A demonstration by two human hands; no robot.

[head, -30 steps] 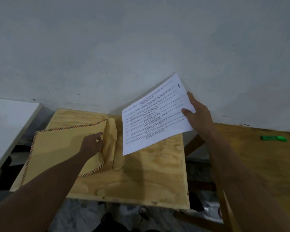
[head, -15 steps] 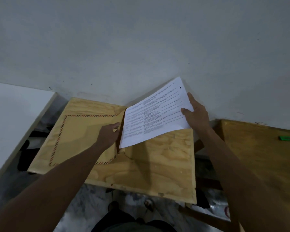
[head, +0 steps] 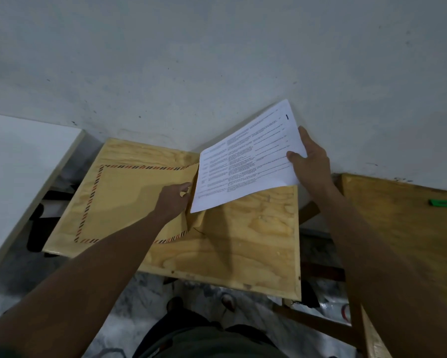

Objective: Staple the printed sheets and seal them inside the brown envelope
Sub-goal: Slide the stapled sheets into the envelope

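Note:
A brown envelope [head: 134,197] with a striped red-and-black border lies flat on a small plywood table [head: 243,249]. My left hand [head: 173,201] pinches the envelope's open right edge and holds the mouth apart. My right hand [head: 307,161] grips the right end of the printed white sheets [head: 245,161], which tilt down to the left. The lower left corner of the sheets sits at the envelope's mouth, beside my left fingers. A dark staple mark shows near the sheets' top right corner.
A second plywood table [head: 398,228] stands to the right with a green object [head: 444,203] on it. A white surface [head: 18,161] lies to the left. A grey wall runs close behind. The floor and my legs show below.
The sheets have moved left and down toward the envelope's mouth, and their corner now reaches it. My left hand has kept its hold on the envelope's edge. The camera shifted.

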